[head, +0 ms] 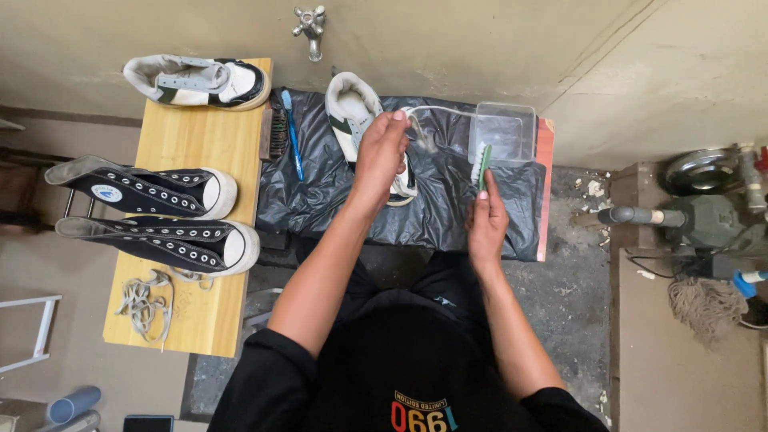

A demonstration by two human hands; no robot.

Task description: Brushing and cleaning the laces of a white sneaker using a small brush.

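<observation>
My left hand (pixel 380 152) pinches a white shoelace (pixel 440 110) and lies over a white low sneaker with green trim (pixel 350 108) on a black plastic sheet (pixel 320 192). The lace arcs right toward a clear plastic tub (pixel 506 128). My right hand (pixel 486 224) holds a green-handled brush (pixel 482 164) upright, its bristles at the tub's near-left corner. Part of the sneaker's heel is hidden under my left hand.
A wooden bench (pixel 172 136) at left carries the matching white sneaker (pixel 198 82), two black high-top shoes (pixel 152 212) and loose laces (pixel 148 300). A blue toothbrush (pixel 292 132) and dark brush (pixel 277 128) lie beside it. A tap (pixel 310 24) sticks out of the wall; a pump (pixel 704 208) stands right.
</observation>
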